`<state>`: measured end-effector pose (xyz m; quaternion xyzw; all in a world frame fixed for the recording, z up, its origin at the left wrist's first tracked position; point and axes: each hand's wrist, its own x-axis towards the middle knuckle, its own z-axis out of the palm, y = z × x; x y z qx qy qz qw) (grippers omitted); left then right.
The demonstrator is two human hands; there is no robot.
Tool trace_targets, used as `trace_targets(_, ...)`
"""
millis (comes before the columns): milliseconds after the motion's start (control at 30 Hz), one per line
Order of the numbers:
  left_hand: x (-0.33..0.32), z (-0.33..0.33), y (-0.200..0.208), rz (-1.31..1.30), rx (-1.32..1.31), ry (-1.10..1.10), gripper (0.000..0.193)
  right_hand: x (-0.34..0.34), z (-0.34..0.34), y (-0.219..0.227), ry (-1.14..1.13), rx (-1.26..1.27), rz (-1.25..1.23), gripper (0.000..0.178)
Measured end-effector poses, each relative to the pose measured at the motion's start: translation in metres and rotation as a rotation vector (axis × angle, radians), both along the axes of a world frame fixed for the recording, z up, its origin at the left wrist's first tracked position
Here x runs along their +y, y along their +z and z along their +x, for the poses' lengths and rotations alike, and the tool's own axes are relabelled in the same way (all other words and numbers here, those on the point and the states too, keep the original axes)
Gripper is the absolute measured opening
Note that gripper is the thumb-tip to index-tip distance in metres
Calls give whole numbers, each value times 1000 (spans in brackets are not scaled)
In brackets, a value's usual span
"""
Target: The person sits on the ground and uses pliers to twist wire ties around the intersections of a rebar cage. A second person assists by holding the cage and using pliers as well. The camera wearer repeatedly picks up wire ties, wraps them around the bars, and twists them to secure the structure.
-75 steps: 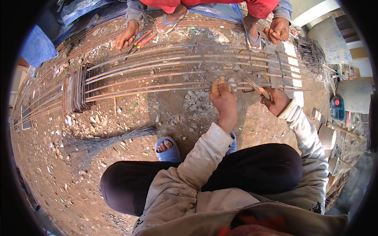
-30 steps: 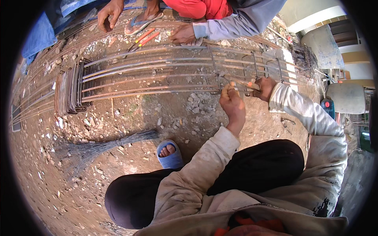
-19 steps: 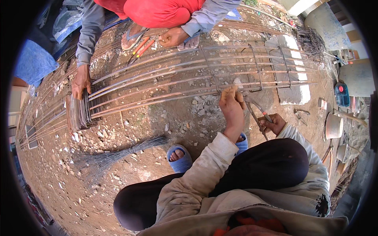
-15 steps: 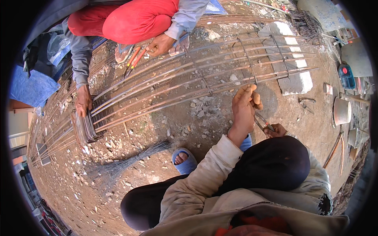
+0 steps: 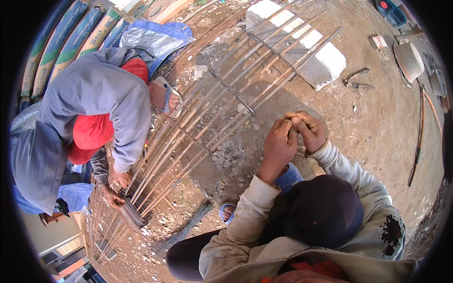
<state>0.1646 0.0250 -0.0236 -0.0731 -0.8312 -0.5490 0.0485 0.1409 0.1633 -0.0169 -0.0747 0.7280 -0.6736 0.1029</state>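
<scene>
My left hand (image 5: 278,144) and my right hand (image 5: 312,131) meet in front of my knees, fingertips pinched together. Whatever they pinch is too small or hidden to make out. Just beyond them lies a cage of long steel bars (image 5: 264,96), crossed by several square stirrups (image 5: 231,92); my hands are apart from it. At the cage's left end, a co-worker's hands (image 5: 114,195) touch a dense stack of stirrups (image 5: 134,210) around the bars. On the ground to the left of my sandal is a bundle of thin tie wire (image 5: 188,224).
A grey and white block (image 5: 306,52) sits under the bars' far end. To the right are a bent metal tool (image 5: 358,80), a pale bucket (image 5: 409,61) and thin rods (image 5: 418,141). The co-worker (image 5: 94,99) crouches at left, near stacked sacks (image 5: 71,37) and a blue tarpaulin (image 5: 165,40).
My right hand has come up from beside my knee to meet my left; the pliers it held are out of sight. The co-worker leans down, both hands at the stirrup stack. The view has turned.
</scene>
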Motion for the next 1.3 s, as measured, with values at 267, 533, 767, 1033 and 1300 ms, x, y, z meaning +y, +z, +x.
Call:
trace_targets(267,-117,-45,95,-289,-260,-206,31,58,-99,31,-73,398,258,28)
trace_targets(533,-280,45,63,-818,-109,73,59,48,-244,28,343,799,1046,46)
trace_targets(767,-307,81,27,-928,-209,152,65,31,-266,4,592,938,1166,27)
trace_targets(1033,-319,71,11,-966,-62,112,32,21,-262,6,501,990,1185,24)
trace_targets(1300,-315,61,9,-874,-97,280,28,18,-259,5,474,915,1213,24)
